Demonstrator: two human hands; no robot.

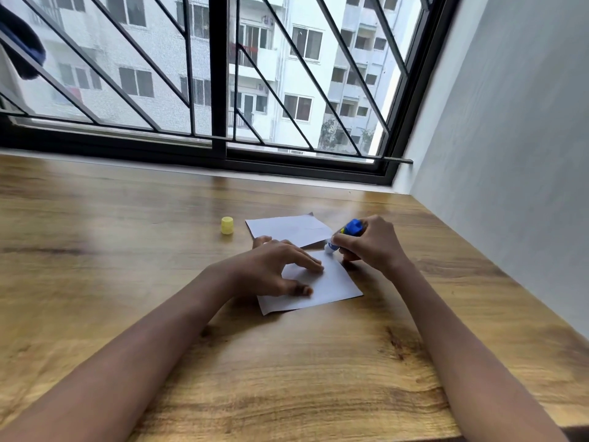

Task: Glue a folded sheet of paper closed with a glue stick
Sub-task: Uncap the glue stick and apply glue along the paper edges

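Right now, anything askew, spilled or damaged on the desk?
Nothing damaged or spilled. The yellow cap stands off the glue stick, apart on the table, expected mid-gluing. The sheet of paper lies slightly rotated under the left hand; the right hand holds the stick at its far edge.

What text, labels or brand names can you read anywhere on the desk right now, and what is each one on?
None can be read.
Glue stick in the right hand: its blue and yellow label has print, but it is too blurred and mostly covered by fingers.
Yellow cap: no marking visible.
Folded paper under the left hand, and its open flap: blank.
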